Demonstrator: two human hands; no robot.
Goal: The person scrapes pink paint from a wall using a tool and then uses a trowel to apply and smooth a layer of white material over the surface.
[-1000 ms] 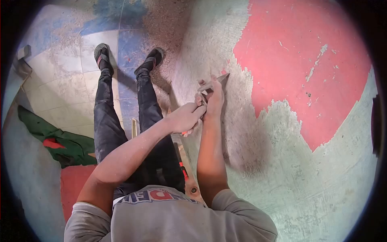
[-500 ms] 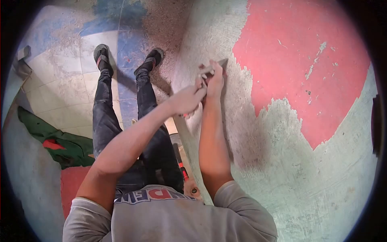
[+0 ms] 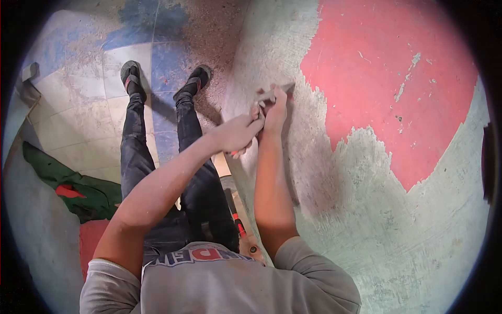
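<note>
Both my hands are closed at the wall, close together on what looks like a paint scraper (image 3: 287, 88). Its grey blade tip shows just past my right hand (image 3: 275, 112), against the bare, scraped plaster beside the red paint. My left hand (image 3: 240, 132) wraps round the lower part, where a bit of red shows beneath the fingers. Most of the handle is hidden by my fingers. Pale dust coats my left hand and forearm.
Ragged-edged red paint (image 3: 387, 94) covers part of the pale green wall (image 3: 366, 235). A red-and-black handled tool (image 3: 239, 225) lies by my leg. Green cloth (image 3: 73, 180) is on the left. My sandalled feet stand on dusty blue and white tiles (image 3: 125, 68).
Both hands and the scraper have shifted slightly down along the wall, toward my body. The grip looks the same.
</note>
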